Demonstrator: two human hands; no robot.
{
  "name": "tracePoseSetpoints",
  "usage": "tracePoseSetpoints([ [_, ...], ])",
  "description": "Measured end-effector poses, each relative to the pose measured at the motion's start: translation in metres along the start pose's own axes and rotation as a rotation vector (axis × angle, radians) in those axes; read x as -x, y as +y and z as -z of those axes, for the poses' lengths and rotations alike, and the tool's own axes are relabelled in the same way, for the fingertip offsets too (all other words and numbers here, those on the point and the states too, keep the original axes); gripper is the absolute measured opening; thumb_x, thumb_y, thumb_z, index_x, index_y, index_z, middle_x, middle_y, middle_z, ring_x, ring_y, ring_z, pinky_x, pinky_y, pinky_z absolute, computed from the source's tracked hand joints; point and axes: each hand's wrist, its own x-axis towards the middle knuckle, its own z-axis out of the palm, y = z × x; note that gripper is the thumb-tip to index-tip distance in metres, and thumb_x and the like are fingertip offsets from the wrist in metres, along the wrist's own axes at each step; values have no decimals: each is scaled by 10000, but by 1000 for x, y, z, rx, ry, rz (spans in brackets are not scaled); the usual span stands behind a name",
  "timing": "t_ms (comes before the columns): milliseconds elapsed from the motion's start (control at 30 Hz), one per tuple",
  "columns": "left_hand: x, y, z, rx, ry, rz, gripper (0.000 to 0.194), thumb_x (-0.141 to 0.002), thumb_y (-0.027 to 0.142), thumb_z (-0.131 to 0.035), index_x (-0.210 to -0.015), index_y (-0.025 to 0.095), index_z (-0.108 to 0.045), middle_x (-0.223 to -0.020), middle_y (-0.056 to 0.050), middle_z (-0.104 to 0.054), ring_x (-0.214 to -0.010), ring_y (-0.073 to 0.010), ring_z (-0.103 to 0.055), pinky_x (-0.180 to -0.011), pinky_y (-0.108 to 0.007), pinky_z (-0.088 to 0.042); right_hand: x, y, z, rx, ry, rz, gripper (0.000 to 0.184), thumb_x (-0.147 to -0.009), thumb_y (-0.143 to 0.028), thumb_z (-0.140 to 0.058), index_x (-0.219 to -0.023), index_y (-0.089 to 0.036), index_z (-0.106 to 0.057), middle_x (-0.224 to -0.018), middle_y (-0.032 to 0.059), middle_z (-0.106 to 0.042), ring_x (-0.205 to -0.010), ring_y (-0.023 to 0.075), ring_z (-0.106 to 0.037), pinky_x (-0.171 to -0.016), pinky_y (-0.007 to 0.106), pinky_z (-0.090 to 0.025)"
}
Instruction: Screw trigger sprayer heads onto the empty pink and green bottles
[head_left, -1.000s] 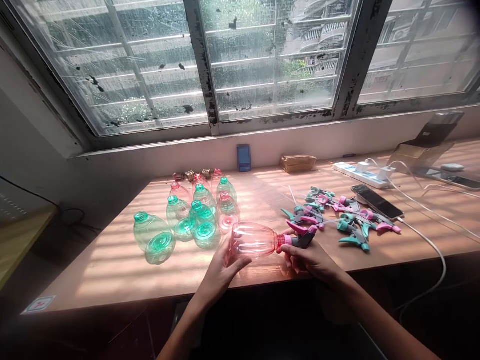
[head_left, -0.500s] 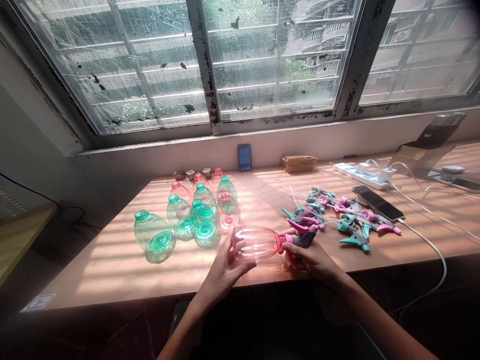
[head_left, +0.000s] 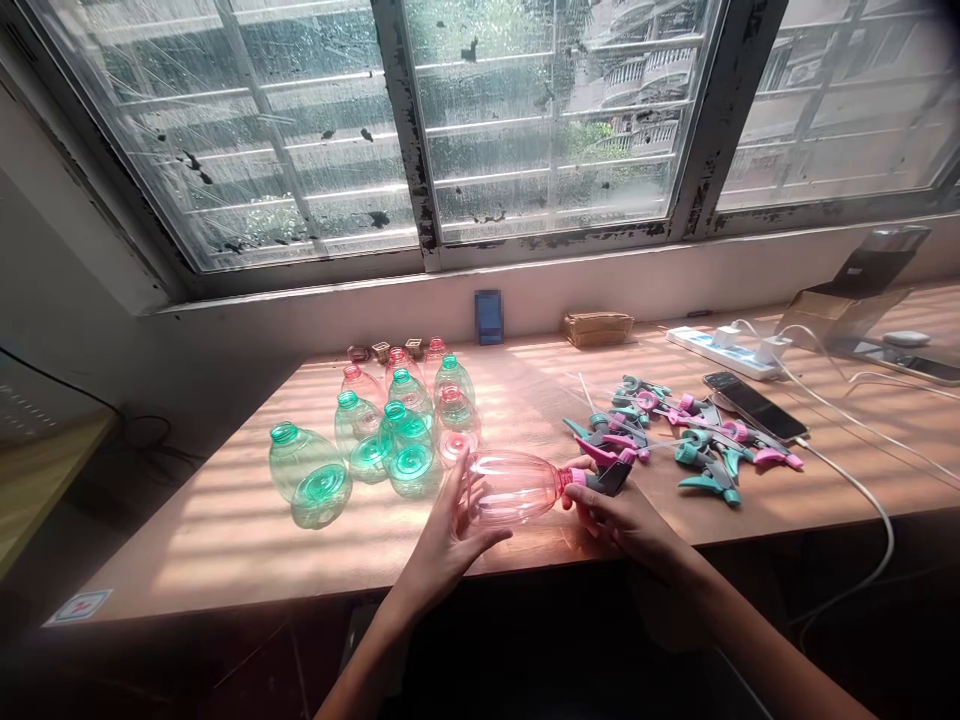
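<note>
Pink bottle (head_left: 517,487) held slightly lower than moments ago, spray head (head_left: 607,480) still at neck, so fit seems unaltered; left hand (head_left: 448,535) cups base, right hand (head_left: 628,515) pinches collar.

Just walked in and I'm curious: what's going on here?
A person's left hand is at the base of a sideways pink bottle, while the right hand holds the spray head at its neck. Open green and pink bottles stand on the table to the left; loose spray heads lie to the right.
</note>
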Motion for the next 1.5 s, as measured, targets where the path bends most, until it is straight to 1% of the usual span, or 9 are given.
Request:
tracePoseSetpoints([
  [200,4,2,1,-22,-83,43,1161,-813,322,-834,-1616,353,4,-1480,-133,-522,-1352,-340,-525,-1163,-557,-373,1,-4,-2,-37,-9,1,438,-743,-483,-844,-984,-232,-579,-681,-31,-668,-411,73,-403,-372,206,-274],
  [300,5,1,3,10,-93,70,1052,-860,370,-788,-1625,305,-69,-1524,-152,-487,-1430,-355,-436,-1204,-552,-309,3,-7,-3,-12,-9,14,423,-756,-448,-845,-1007,-222,-591,-670,-34,-652,-438,80,-440,-389,202,-280],
  [467,5,0,3,13,-81,72,1032,-872,354,-777,-1613,375,-59,-1582,-133,-402,-1459,-376,-388,-1146,-543,-393,1,0,1,-34,-6,14,352,-802,-442,-812,-941,-220,-576,-692,-28,-655,-419,78,-452,-358,192,-272],
  [600,7,0,2,-19,-73,46,1078,-865,343,-787,-1611,381,-10,-1500,-150,-483,-1386,-359,-488,-1139,-573,-386,0,5,2,-56,4,27,381,-793,-453,-820,-973,-228,-571,-697,-28,-665,-418,84,-452,-352,197,-276],
  [767,7,2,2,50,-58,91,1035,-847,363,-804,-1615,348,-110,-1494,-152,-502,-1436,-378,-414,-1128,-531,-418,1,1,0,-37,-28,18,430,-752,-455,-851,-1003,-223,-590,-616,-57,-615,-425,87,-448,-386,210,-289],
  [1000,5,7,-2,17,-38,-1,986,-871,299,-777,-1599,421,-122,-1686,-69,-208,-1466,-337,-379,-1188,-484,-353,-1,5,2,-48,-23,31,375,-792,-454,-819,-962,-225,-575,-720,-13,-687,-438,95,-486,-374,213,-286],
  [1233,4,4,1,38,-6,34,950,-825,326,-823,-1587,371,-257,-1669,-72,-286,-1467,-381,-381,-1195,-499,-361,1,1,1,-11,-36,20,387,-780,-445,-830,-985,-203,-609,-554,-70,-562,-451,99,-450,-407,219,-294],
  [1367,3,5,0,-11,-8,-34,936,-858,301,-792,-1588,410,-216,-1668,-44,-279,-1498,-339,-328,-1233,-489,-272,1,-1,1,-11,-38,-1,374,-791,-468,-811,-958,-215,-592,-660,-32,-645,-432,91,-453,-377,213,-245],
  [1500,5,2,2,17,-27,37,1052,-837,307,-812,-1606,399,-100,-1513,-113,-461,-1354,-326,-507,-1127,-506,-425,1,2,2,-21,-48,-2,366,-796,-457,-812,-957,-217,-587,-642,-44,-628,-436,89,-447,-383,211,-263],
])
